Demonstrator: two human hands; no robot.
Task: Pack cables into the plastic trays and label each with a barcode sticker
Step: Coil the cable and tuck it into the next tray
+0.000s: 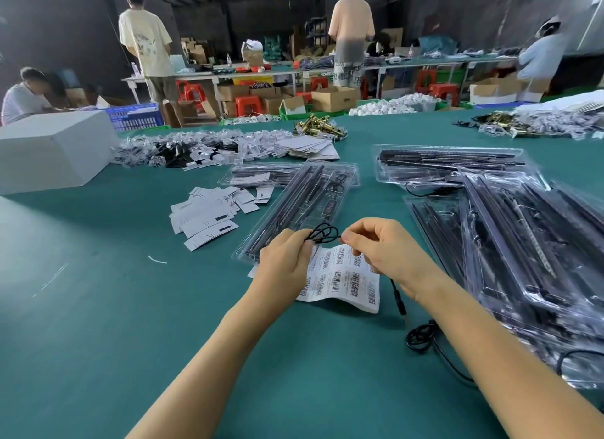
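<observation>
Two hands coiling one cable above the green surface [98,340].
Left hand [284,262] and right hand [382,249] fingers pinch the black cable [322,234] over one barcode sheet [343,276], near one open tray [294,206]; stacked trays [523,242] lie right, paper tags [209,214] left.

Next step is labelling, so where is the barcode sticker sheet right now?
In the head view, the barcode sticker sheet lies on the green table, centre, under both hands, just in front of the open plastic tray.
</observation>
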